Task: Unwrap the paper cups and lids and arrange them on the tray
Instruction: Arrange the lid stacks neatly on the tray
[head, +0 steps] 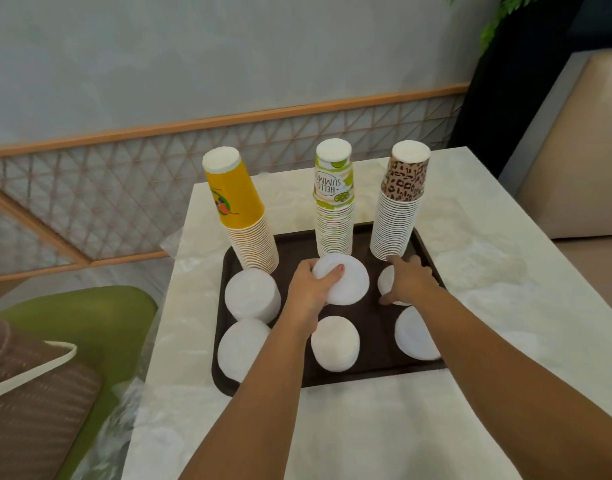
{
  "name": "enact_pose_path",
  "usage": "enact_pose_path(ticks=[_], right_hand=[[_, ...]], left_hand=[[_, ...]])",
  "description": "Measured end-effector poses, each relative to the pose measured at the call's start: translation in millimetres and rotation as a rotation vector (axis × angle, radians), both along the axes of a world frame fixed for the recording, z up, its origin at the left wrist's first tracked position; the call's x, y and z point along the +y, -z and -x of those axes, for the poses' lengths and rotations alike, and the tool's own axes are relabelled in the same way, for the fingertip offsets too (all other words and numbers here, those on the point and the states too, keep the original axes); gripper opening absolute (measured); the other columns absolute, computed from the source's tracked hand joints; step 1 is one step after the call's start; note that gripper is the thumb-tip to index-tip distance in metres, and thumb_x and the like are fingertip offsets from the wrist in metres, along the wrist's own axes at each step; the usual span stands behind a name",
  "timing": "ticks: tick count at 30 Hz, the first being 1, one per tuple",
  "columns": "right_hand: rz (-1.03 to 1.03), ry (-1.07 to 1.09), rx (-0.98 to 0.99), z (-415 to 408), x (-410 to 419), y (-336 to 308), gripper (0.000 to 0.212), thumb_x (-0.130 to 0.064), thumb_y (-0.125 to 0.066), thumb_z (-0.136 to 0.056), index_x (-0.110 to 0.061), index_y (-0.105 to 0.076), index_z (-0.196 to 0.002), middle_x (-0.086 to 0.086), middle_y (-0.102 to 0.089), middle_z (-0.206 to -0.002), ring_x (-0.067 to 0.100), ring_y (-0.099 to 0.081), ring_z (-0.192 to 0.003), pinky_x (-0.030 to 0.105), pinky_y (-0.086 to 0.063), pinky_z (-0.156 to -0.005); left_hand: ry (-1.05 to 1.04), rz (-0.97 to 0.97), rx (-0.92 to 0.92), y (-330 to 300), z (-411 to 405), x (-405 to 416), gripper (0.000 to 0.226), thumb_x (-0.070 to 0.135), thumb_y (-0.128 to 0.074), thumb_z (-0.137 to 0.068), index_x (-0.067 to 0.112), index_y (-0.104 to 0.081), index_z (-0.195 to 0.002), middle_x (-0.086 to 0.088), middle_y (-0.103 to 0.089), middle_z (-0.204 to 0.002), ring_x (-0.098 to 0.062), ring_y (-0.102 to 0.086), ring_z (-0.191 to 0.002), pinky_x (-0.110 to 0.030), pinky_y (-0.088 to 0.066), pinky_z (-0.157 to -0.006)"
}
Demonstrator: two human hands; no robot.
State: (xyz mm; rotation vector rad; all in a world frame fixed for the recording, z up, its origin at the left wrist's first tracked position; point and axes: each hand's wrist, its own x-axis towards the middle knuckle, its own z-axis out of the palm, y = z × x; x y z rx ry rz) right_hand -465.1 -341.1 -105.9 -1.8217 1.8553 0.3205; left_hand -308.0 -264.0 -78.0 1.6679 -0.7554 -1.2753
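Clearly the white lid stack (342, 284) at the middle of the dark tray (373, 341) on the desk (366, 427) is light, loose and prone to toppling (thin plastic, I judge), so the left hand (309, 287) rightly grips its side; the right hand (406, 278) rests spread, grip released, on the far-right lids (384, 284)

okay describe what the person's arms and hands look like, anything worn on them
Both forearms are bare, with no sleeves, watch or bracelet in view. The left hand shows a pinkish thumbnail. The right hand shows no rings or gloves.
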Motion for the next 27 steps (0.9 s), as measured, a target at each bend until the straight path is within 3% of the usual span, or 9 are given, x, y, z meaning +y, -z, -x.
enact_pose_path(ticks=[5,11,15,22,27], right_hand=[[-0.028,-0.068,0.07,-1,-6,10,0.094,-0.031,-0.08,-0.073,-0.026,-0.022,-0.146,0.012,-0.018,-0.148,0.039,-0.018,-0.137,0.049,-0.043,-0.098],[0.014,-0.123,0.05,11,-17,11,0.087,-0.032,-0.078,-0.074,-0.023,-0.026,-0.143,0.011,-0.028,-0.142,0.04,-0.028,-0.131,0.044,-0.045,-0.093],[0.037,-0.068,-0.074,28,-18,12,0.086,-0.036,-0.077,-0.071,-0.025,-0.029,-0.141,0.012,-0.036,-0.136,0.039,-0.038,-0.125,0.044,-0.043,-0.094],[0.147,0.034,-0.323,51,-20,-6,0.082,-0.035,-0.08,-0.067,-0.023,-0.036,-0.134,0.013,-0.044,-0.123,0.035,-0.049,-0.112,0.043,-0.047,-0.092],[0.197,0.068,-0.418,64,-18,-21,0.077,-0.031,-0.08,-0.069,-0.024,-0.037,-0.133,0.01,-0.043,-0.121,0.026,-0.049,-0.101,0.032,-0.043,-0.077]], left_hand=[[-0.006,-0.046,-0.053,9,12,-12,0.054,0.024,-0.065,-0.088,0.017,-0.038,-0.134,-0.002,-0.047,-0.125,-0.018,-0.048,-0.11,-0.036,-0.05,-0.094],[-0.031,-0.104,-0.106,20,20,-25,0.054,0.02,-0.06,-0.091,0.018,-0.033,-0.138,-0.006,-0.044,-0.131,-0.019,-0.045,-0.108,-0.033,-0.045,-0.089],[-0.001,-0.174,-0.167,28,28,-32,0.054,0.02,-0.058,-0.092,0.018,-0.032,-0.139,-0.009,-0.042,-0.137,-0.026,-0.045,-0.121,-0.036,-0.045,-0.095],[0.034,-0.18,-0.18,41,57,-46,0.048,0.02,-0.051,-0.096,0.013,-0.034,-0.139,-0.009,-0.043,-0.136,-0.025,-0.044,-0.123,-0.032,-0.041,-0.094],[0.052,-0.194,-0.196,47,80,-57,0.039,0.022,-0.04,-0.1,0.01,-0.033,-0.137,-0.011,-0.043,-0.137,-0.024,-0.045,-0.122,-0.027,-0.037,-0.088]])
